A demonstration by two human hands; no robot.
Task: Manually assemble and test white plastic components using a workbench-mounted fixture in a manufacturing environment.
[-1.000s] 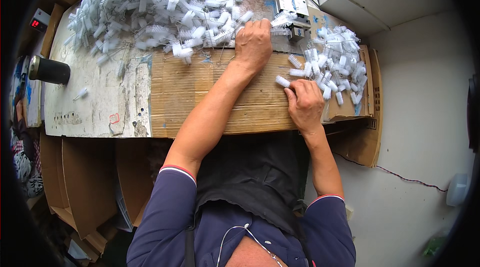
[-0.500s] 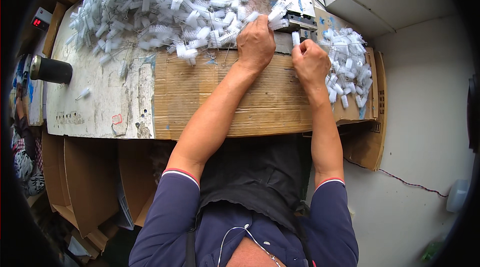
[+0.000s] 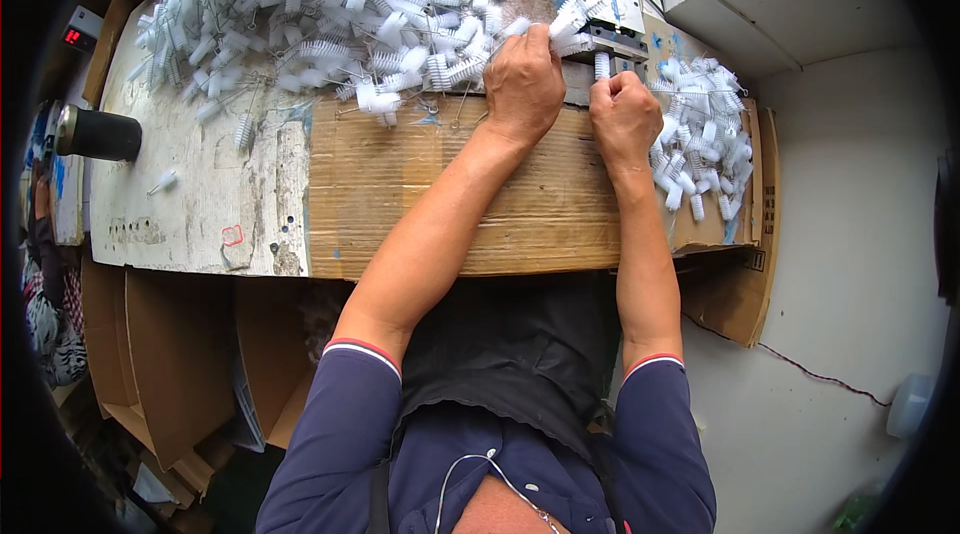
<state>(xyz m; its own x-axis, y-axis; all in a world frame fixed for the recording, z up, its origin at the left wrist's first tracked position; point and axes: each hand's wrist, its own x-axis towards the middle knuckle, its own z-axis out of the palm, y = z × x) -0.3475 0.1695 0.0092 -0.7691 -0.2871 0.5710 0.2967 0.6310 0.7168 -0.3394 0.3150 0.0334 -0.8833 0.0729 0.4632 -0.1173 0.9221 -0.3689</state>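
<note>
Several small white-bristled brushes with wire stems (image 3: 572, 22) fan out beyond the fingers of my left hand (image 3: 526, 86), which is closed around them. My right hand (image 3: 626, 122) is closed in a pinch and holds a single white brush (image 3: 602, 65), bristle end pointing away from me. That brush is at the front of a metal block fixture (image 3: 612, 6); whether it touches the metal I cannot tell. Its lower end is hidden in my fingers. To the left of my left hand lies a large heap of similar brushes (image 3: 330, 14).
A smaller pile of brushes (image 3: 700, 124) lies right of my right hand. Cardboard (image 3: 450, 194) covers the table's front part. On the left are a dark jar (image 3: 100, 135), one loose brush (image 3: 162, 183) and a box with a red display (image 3: 80, 32). Open cartons (image 3: 180, 364) stand below.
The whole view has shifted slightly. The brush in my right hand has moved a little away from me, closer to the metal fixture. My left hand still grips its bunch.
</note>
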